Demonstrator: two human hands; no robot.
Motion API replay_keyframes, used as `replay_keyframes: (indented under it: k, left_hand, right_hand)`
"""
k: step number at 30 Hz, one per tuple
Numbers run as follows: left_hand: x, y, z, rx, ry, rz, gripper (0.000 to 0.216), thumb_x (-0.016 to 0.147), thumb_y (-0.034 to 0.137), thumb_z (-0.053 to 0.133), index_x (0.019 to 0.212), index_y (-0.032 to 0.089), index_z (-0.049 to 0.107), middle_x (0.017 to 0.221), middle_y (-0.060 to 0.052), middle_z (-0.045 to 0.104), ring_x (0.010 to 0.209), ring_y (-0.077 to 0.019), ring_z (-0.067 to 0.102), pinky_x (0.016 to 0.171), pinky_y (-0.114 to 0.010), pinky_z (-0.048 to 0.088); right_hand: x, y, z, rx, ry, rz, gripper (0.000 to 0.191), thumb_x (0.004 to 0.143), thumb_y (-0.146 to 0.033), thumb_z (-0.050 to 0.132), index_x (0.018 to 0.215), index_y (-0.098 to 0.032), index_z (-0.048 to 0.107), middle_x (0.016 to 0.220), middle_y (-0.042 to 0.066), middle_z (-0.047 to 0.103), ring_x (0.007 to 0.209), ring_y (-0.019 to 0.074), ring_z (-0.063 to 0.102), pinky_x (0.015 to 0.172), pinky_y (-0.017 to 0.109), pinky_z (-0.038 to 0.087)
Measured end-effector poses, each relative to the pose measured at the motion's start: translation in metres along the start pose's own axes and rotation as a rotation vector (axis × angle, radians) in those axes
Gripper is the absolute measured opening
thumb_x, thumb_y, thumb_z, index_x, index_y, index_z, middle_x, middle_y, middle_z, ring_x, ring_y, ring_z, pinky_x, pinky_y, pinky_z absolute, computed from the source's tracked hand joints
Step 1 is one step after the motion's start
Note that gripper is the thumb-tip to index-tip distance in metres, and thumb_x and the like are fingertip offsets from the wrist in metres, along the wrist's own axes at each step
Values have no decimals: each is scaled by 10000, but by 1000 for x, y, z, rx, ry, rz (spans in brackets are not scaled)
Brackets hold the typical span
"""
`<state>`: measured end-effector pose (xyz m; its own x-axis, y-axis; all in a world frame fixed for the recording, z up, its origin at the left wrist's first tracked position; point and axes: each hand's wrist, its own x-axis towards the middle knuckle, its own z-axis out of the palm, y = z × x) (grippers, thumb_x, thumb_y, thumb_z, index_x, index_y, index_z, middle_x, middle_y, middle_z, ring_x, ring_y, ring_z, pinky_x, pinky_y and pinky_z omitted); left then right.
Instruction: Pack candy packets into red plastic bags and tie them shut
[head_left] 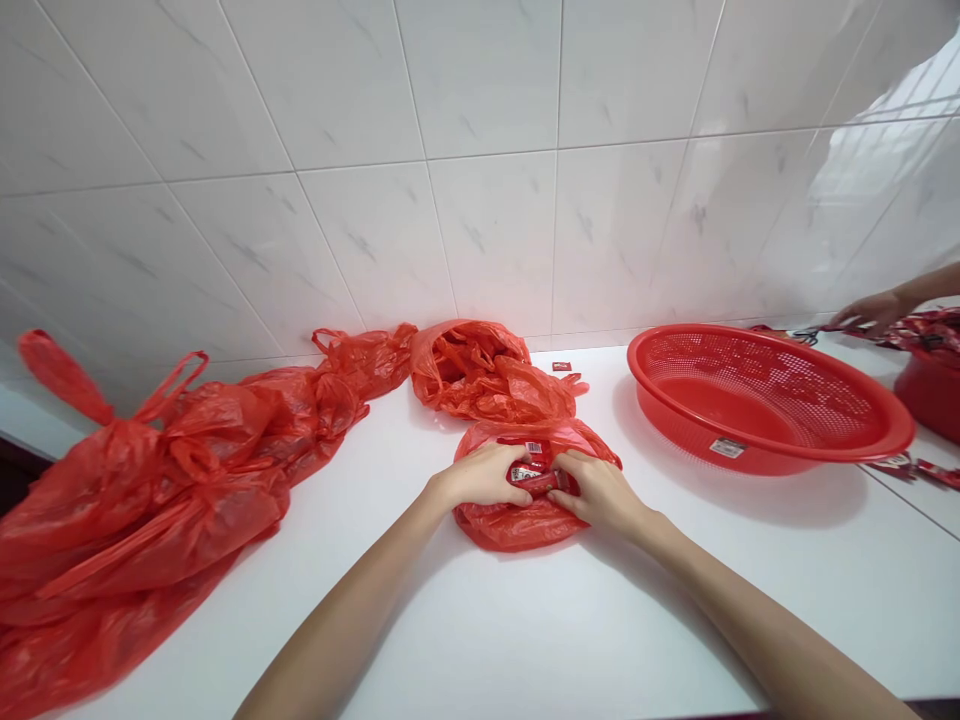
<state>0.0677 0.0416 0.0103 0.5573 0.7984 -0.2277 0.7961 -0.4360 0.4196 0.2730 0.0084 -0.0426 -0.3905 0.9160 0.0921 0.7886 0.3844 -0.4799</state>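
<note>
Near the middle of the white table, an open red plastic bag point(517, 530) holds small red packets point(527, 472) with white print and a barcode. My left hand point(487, 474) reaches into the bag's mouth from the left, its thumb and fingers closed around the packets. From the right, my right hand point(596, 488) curls its fingers on the same packets, with the thumb toward me. The bag's rim lies around both hands, and some fingertips are hidden among the packets and plastic.
Behind the bag lies another opened red bag point(480, 375), beside a single small packet point(561, 367). Several knotted red bags point(217, 450) line the left. A red plastic basket point(765, 455) stands at right. Beyond it, another person's hand point(874, 308) reaches over red packets by the tiled wall.
</note>
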Motion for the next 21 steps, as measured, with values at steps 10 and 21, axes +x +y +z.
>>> replay_keyframes:
  k: [10,21]
  left_hand:
    - [-1,-26,53,-255,403,139,376,747,273,741,1115,239,678,1115,-22,757,1018,-250,702,896,-358,552]
    - [-8,-36,69,-212,528,241,604,730,282,798,1300,209,613,1260,-100,684,1169,-299,660,1013,-433,559]
  right_hand:
    - [3,6,3,-28,6,-1,68,861,-195,672,903,-190,619,984,63,678,814,200,629,637,284,383]
    - [2,10,3,-47,15,-59,157,854,-188,664,1010,-189,653,1053,96,695,852,234,664,668,315,456]
